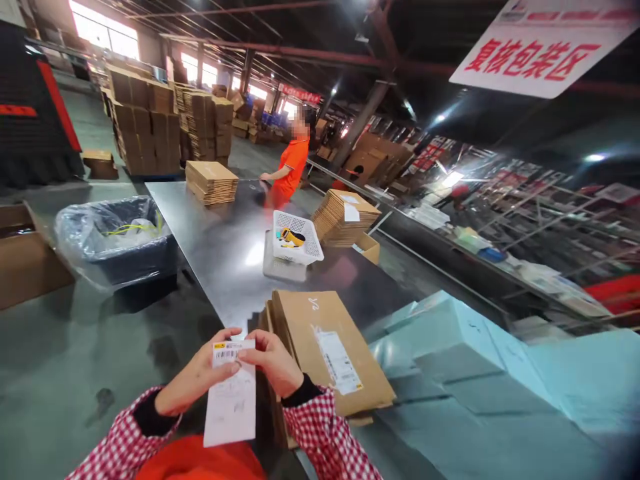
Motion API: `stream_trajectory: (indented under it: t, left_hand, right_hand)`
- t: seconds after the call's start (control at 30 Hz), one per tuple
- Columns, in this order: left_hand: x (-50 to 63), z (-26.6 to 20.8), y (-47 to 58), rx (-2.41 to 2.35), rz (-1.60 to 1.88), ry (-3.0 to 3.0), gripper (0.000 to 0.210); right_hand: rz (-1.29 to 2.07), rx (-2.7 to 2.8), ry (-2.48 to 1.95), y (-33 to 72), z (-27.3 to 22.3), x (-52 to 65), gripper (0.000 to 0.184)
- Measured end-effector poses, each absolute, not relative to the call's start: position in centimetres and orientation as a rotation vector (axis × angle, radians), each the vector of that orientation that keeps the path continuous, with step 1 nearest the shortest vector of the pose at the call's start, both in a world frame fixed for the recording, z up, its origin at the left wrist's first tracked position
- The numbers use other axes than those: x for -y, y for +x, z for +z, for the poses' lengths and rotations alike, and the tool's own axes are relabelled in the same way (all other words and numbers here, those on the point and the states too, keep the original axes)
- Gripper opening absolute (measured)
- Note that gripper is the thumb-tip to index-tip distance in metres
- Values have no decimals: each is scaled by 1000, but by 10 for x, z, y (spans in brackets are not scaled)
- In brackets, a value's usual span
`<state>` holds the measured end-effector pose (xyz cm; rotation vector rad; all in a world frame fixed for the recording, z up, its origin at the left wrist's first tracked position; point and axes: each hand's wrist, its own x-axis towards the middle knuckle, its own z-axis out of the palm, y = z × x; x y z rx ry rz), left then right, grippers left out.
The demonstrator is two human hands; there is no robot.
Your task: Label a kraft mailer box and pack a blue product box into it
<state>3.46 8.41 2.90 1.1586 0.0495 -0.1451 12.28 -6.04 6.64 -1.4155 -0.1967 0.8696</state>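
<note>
A white paper slip with a barcode label at its top hangs between my two hands in the lower middle. My left hand pinches its upper left corner. My right hand grips the top right edge with fingers closed on it. Just right of my hands, a flat brown cardboard box with a white shipping label lies on a stack of flattened cartons at the near end of the metal table. Both sleeves are red-and-white check.
Pale blue boxes are piled to the right. A white basket holding a yellow object sits mid-table, with carton stacks beyond. A lined bin stands to the left. A person in orange works at the far end.
</note>
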Motion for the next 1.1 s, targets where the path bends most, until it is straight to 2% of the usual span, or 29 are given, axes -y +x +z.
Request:
stream_trajectory:
  t: [0.37,0.47,0.57,1.1]
  left_hand:
    - [-248,18,80,-158,-73,1241,52]
    - [-256,11,92,-159,-215,1167,40]
    - [-251,6,113,-155,-344,1121,38]
    - [-246,5,265,-205,-390,976,32]
  right_hand:
    - [915,363,-1552,191,52,-95,32]
    - [791,307,-1593,217,56,-104,29]
    - [702,336,-1641,252,61,-99,25]
    - [502,350,-1721,405,53,-86,30]
